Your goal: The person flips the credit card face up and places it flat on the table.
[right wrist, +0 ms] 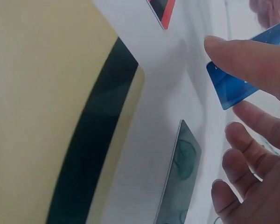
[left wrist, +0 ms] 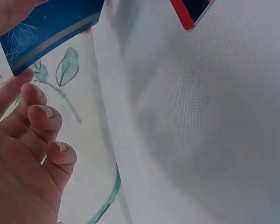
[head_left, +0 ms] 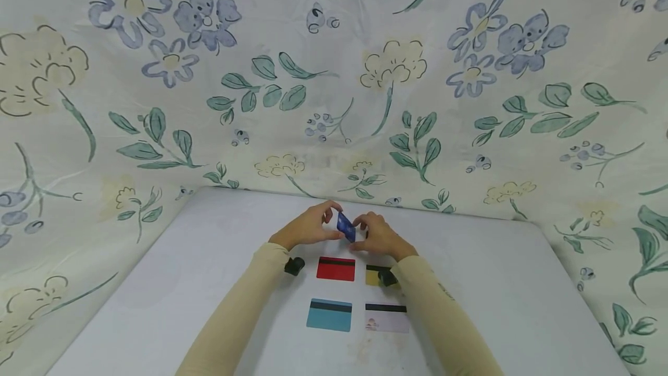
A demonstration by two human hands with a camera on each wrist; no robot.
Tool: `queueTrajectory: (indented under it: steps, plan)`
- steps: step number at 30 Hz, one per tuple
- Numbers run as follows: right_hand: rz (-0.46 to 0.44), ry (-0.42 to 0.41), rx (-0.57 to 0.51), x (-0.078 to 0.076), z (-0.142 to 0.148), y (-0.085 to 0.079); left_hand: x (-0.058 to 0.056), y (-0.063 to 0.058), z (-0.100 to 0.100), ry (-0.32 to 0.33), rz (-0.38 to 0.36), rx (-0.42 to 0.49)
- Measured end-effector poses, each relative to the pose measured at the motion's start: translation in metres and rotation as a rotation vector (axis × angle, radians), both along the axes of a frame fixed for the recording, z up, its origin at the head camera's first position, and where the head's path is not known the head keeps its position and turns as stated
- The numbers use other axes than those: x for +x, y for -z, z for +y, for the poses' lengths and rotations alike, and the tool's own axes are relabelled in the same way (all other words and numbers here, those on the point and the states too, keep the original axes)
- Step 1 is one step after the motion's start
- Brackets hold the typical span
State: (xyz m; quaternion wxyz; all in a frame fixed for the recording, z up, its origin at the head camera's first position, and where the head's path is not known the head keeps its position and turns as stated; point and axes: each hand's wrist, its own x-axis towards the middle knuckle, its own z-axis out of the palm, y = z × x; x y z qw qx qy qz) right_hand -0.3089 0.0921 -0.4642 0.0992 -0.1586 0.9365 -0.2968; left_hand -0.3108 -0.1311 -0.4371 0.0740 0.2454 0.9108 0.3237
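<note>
A dark blue card is raised and tilted above the far part of the white table. My left hand pinches it at opposite edges between thumb and index finger, the other fingers loosely curled. From the other side, my right hand pinches a corner, thumb over the blue face and index finger behind. The left wrist view shows a grey stripe along the same card. Below the right hand's fingers, a thin glossy rectangular piece lies on the table, reflecting the patterned cloth.
Nearer to me lie a red card, a light blue card and a whitish card, each with a black stripe. The right wrist partly covers a gold card. Floral cloth hangs behind the white table.
</note>
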Motion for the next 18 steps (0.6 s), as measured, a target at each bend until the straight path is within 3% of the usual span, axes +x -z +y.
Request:
queueTrajectory:
  steps: [18]
  plan:
    - [-0.014, 0.009, 0.064, -0.0043, 0.0008, -0.0010, -0.0022, 0.0061, -0.0086, -0.051, -0.027, -0.066]
